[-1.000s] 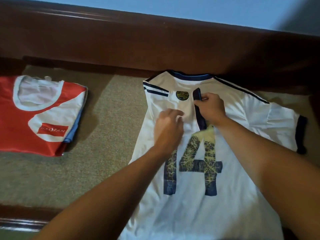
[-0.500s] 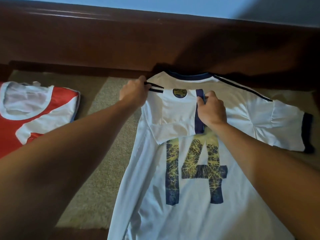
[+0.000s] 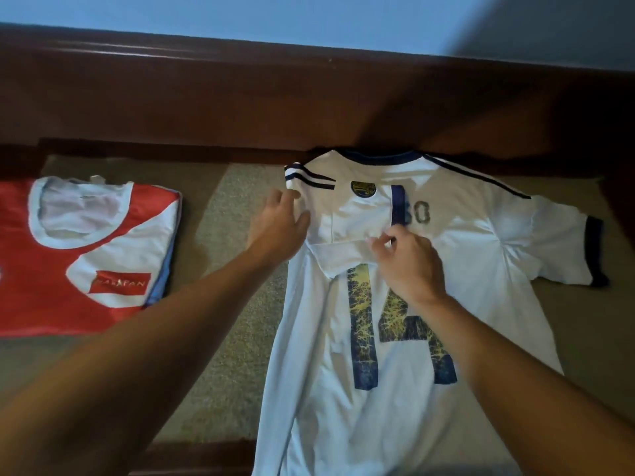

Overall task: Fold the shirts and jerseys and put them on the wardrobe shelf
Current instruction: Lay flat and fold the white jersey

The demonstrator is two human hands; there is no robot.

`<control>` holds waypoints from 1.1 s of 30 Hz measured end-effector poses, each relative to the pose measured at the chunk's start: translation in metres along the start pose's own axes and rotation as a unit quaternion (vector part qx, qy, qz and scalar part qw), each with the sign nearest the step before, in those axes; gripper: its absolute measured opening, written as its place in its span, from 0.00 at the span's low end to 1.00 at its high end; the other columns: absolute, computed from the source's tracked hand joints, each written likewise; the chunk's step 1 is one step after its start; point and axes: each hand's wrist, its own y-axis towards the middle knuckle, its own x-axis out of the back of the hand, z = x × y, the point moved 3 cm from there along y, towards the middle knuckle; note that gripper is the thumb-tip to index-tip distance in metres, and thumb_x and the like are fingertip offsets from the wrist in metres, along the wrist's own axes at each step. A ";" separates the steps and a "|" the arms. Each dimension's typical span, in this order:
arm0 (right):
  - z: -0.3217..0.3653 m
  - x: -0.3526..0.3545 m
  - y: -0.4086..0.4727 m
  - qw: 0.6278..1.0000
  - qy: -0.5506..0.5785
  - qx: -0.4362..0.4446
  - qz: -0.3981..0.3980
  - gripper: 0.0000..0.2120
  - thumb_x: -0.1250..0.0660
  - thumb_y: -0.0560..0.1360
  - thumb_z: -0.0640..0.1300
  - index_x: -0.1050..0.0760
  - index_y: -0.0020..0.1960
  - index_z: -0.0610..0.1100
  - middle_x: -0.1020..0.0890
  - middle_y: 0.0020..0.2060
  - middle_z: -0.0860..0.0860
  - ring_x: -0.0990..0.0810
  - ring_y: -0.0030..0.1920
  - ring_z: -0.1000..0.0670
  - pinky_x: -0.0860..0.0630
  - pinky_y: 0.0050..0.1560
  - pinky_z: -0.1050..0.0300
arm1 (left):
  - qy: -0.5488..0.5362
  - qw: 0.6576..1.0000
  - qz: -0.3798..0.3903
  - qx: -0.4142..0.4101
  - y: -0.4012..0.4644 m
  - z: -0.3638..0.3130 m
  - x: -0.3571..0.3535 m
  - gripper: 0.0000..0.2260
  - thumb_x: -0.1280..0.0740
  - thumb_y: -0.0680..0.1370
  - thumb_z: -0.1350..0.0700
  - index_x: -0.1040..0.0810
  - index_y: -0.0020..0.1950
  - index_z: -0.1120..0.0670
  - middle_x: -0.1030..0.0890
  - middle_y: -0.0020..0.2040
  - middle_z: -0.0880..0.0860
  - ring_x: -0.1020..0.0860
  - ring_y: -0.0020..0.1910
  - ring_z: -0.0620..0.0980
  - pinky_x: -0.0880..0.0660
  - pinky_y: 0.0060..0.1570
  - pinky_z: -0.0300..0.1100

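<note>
White jersey [image 3: 395,400] lies number-side up on the bed [image 3: 220,355], collar against the dark wooden headboard [image 3: 240,108] at the far edge, hem running off toward the near edge. Large blue-and-yellow "14" faces up. Its left sleeve is folded inward across the upper part, dark cuff band lying upright just beside a small "30" print; the other sleeve [image 3: 563,249] is spread flat toward the right side of the bed. My left hand [image 3: 278,228] rests at the jersey's left shoulder fold, fingers relaxed and extended, thumb on the fabric; grip wide, holding nothing that I can make out. My right hand [image 3: 409,259] sits over the lower edge of the folded sleeve, above the "14", fingertips curled together in a narrow pinch on the cloth. Folded red and white shirt [image 3: 86,255] lies well apart at the left side of the bed, neck opening toward the headboard, on top of another folded item showing a blue edge. Blue wall [image 3: 275,18] above the headboard.
</note>
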 end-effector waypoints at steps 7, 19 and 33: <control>0.048 -0.035 -0.095 0.978 0.050 -0.054 0.193 0.24 0.31 0.76 0.60 0.23 0.37 0.39 0.17 0.33 0.46 0.17 0.37 0.46 0.19 0.43 0.51 | -0.047 0.997 0.053 -0.020 -0.104 0.001 0.002 0.05 0.35 0.77 0.53 0.22 0.48 0.53 0.18 0.44 0.54 0.20 0.44 0.58 0.23 0.43 0.50; 0.056 -0.052 -0.178 0.950 0.186 -0.092 0.234 0.11 0.24 0.72 0.50 0.19 0.37 0.44 0.16 0.29 0.48 0.15 0.32 0.47 0.18 0.44 0.49 | 0.043 0.979 0.184 0.078 -0.294 -0.005 0.020 0.24 0.42 0.71 0.31 0.25 0.42 0.52 0.20 0.39 0.52 0.21 0.40 0.54 0.29 0.38 0.46; 0.024 -0.025 -0.251 0.971 0.165 0.045 0.167 0.09 0.33 0.79 0.51 0.19 0.56 0.50 0.17 0.46 0.52 0.18 0.46 0.50 0.20 0.47 0.52 | -0.058 0.988 0.073 0.121 -0.346 -0.011 0.019 0.14 0.34 0.81 0.44 0.24 0.40 0.51 0.19 0.36 0.51 0.20 0.38 0.52 0.28 0.36 0.44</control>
